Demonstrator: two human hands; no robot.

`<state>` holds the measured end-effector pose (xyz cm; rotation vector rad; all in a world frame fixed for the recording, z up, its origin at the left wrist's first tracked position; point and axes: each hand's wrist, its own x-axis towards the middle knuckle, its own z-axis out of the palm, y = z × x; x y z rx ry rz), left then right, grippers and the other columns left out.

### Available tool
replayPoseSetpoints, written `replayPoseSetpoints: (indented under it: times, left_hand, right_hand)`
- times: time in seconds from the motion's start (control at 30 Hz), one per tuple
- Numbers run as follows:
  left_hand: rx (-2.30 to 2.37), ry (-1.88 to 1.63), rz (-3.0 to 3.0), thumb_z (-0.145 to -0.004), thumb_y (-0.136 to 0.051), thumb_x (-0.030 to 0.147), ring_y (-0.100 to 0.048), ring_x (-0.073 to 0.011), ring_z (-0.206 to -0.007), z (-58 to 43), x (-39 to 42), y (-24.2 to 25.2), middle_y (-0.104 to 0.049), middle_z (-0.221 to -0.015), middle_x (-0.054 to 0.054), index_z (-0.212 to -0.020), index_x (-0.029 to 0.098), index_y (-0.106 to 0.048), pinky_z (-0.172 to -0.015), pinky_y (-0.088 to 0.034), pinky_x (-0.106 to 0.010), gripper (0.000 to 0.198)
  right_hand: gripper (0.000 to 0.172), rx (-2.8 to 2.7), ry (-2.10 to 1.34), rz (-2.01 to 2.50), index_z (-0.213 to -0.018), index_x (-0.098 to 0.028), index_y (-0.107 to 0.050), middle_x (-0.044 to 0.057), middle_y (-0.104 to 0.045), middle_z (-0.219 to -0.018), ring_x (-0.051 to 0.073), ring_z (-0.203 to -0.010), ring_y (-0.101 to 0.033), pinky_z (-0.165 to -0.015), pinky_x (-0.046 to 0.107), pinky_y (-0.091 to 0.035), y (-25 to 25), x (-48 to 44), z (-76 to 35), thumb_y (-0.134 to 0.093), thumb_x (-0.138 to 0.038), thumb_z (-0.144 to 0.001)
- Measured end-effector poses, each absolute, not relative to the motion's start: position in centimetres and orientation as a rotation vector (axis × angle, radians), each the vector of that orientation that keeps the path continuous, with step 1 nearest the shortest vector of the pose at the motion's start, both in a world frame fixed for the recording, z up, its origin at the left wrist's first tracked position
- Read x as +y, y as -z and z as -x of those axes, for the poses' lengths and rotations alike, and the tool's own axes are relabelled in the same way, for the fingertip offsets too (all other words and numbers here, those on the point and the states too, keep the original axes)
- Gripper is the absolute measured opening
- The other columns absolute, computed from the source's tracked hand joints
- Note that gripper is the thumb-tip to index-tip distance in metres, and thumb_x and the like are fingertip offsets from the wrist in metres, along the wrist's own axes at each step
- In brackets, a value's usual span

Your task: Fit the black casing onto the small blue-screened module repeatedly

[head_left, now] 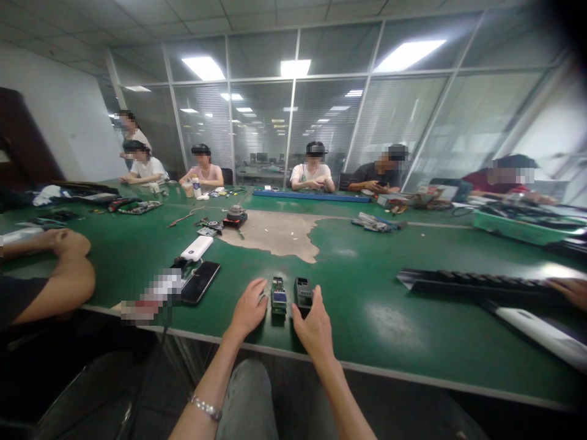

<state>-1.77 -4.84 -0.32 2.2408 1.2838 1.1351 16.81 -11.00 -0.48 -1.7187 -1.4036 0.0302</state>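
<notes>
Two small electronic parts lie near the front edge of the green table (367, 269): a green circuit module (278, 297) on the left and a black box-shaped part (302, 291) on the right. My left hand (249, 307) rests just left of the green module, fingers curled and touching its side. My right hand (313, 326) sits below the black part, with the thumb and fingertips against it. Whether either hand actually grips its part is unclear. A metal bracelet (206, 407) is on my left wrist.
A black phone (200, 282) and a white power bank (197, 248) lie to the left. A neighbour's arm (55, 281) rests at the left edge; another hand and a long black bar (472, 284) are at right. Several people sit round the far side with tools.
</notes>
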Motion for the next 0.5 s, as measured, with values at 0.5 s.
replayPoseSetpoints:
  times: [0.5]
  left_hand:
    - [1.279,-1.152,-2.258,-0.088,-0.048,0.022,-0.046,-0.0219,-0.128,1.81,-4.85,0.14,-0.05,-0.137,-0.011,-0.13,0.017,-0.054,-0.111,-0.036,-0.04,0.043]
  right_hand:
    - [0.077,-1.402,-0.009,1.748,-0.146,-0.003,-0.022,0.025,-0.047,-0.137,0.031,-0.122,-0.051,-0.097,0.044,-0.042,0.05,-11.81,-16.66,-0.047,-0.046,-0.087]
